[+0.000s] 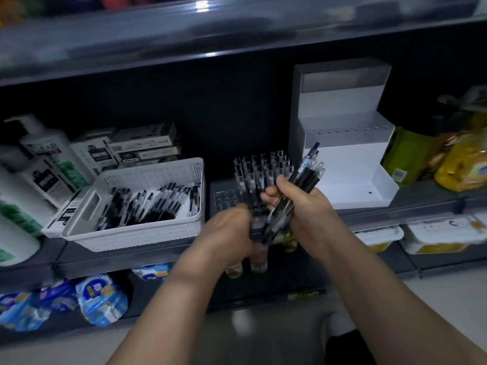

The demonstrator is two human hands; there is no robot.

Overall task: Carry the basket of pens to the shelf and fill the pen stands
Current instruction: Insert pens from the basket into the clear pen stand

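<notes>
A white perforated basket (147, 233) sits on the dark shelf, left of centre, with several black pens lying inside. To its right stands a clear pen stand (226, 198) with many pens upright in its rear holes. My right hand (303, 204) grips a bundle of black pens (305, 177), tilted up to the right, in front of the stand. My left hand (232, 230) is blurred just left of the bundle's lower end, fingers curled at the pen tips; whether it pinches a pen is unclear.
A white and grey tiered display stand (350, 159) stands right of the pen stand. Boxes (142, 148) and pump bottles (44, 159) crowd the left; yellow packs (463, 164) sit far right. An upper shelf (210, 40) overhangs. Packaged goods (100, 299) fill the lower shelf.
</notes>
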